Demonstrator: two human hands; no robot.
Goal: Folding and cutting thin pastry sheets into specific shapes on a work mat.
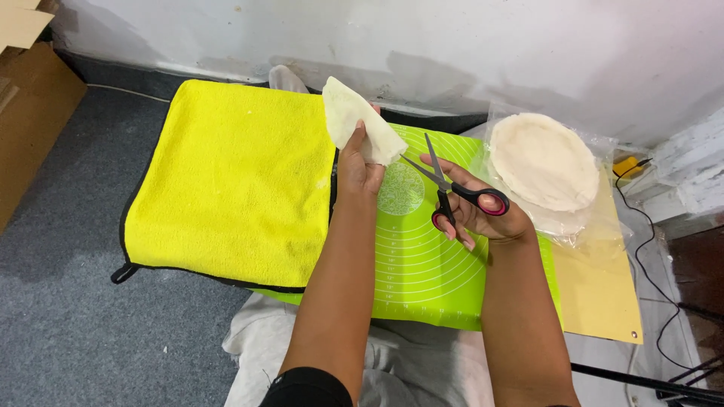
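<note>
Grey carpet (68,316) underneath it all, short and flat, with a scuffed white wall (490,45) along the back. Spread on the floor is a fluffy yellow towel (226,181) with a dark bound edge, roughly square, and overlapping its right side lies a smooth lime-green silicone mat (422,264) printed with pale concentric rings. To the right, a tan sheet (599,294) carries a crinkly clear plastic bag (584,218) holding a stack of round, pale flatbreads (543,158), matte and floury. A brown cardboard box (30,105) sits at the far left, and black cable (648,256) trails down the right edge. Now the hands: the left hand (356,169) is closed around a folded flatbread piece (358,120), soft and off-white, held up above the seam between towel and mat, its pointed end rising past the fingers. The right hand (475,211) grips black scissors with pink-lined handles (452,185), fingers through the loops, the blades slightly parted and pointing up-left, the tips just beside the lower edge of the folded piece, right under the left hand's fingertips.
</note>
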